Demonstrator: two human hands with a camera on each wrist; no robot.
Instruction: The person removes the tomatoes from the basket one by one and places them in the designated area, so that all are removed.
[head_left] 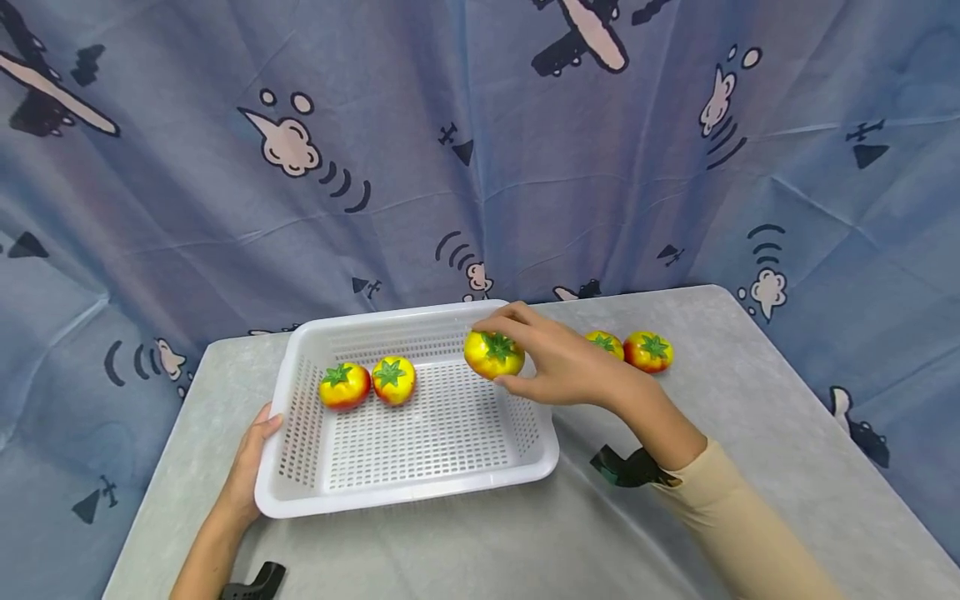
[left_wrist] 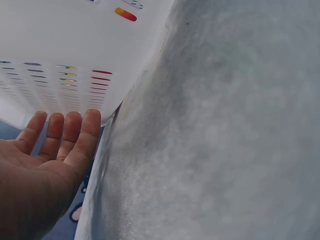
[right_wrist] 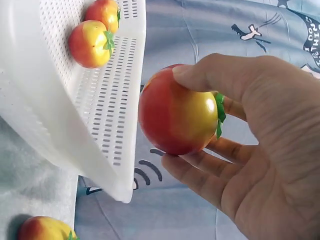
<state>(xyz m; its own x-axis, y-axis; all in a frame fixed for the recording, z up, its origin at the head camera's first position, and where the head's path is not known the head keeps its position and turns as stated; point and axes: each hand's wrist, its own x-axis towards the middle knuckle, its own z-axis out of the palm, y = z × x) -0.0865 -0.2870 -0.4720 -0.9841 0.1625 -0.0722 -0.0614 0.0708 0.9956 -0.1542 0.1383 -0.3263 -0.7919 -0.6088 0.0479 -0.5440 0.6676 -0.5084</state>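
Observation:
A white perforated plastic basket point(head_left: 420, 492) stands on the table with two red-and-yellow tomatoes, one tomato point(head_left: 345, 387) beside another tomato point(head_left: 393, 380), toward its left back. My right hand point(head_left: 558, 360) grips a third tomato point(head_left: 493, 355) over the basket's right end. The right wrist view shows the thumb on one side of this held tomato point(right_wrist: 177, 110) and fingers on the other. At the basket's left side, my left hand point(head_left: 251, 454) holds the rim with the thumb on it. In the left wrist view, its fingertips point(left_wrist: 91, 120) rest against the slotted wall.
Right of the basket, two more tomatoes lie on the grey table point(head_left: 750, 433): a near-hidden tomato point(head_left: 606, 342) partly behind my right hand, and a tomato point(head_left: 648, 352) beside it. A blue patterned curtain point(head_left: 420, 167) hangs behind the table.

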